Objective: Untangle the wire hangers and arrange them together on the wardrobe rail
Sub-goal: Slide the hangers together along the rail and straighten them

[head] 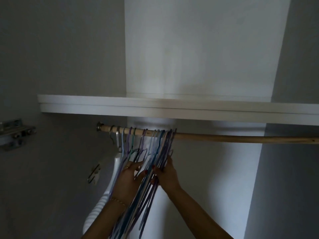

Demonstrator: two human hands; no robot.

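Note:
Several thin wire hangers (160,145) in blue, purple and teal hang by their hooks on the left part of a wooden wardrobe rail (224,138). Most are bunched near the rail's middle, a few spread toward the left end. My left hand (128,176), with a ring and a bracelet, reaches into the left side of the bunch, fingers curled around some wires. My right hand (166,174) grips the right side of the bunch just below the hooks. The lower ends of the hangers drop out of view between my forearms.
A white shelf (155,106) runs just above the rail. A white plastic hanger with a ribbed part (114,171) hangs at the left. A metal hinge (15,131) and a small bracket (95,173) sit on the left wall. Grey wardrobe walls close in on both sides.

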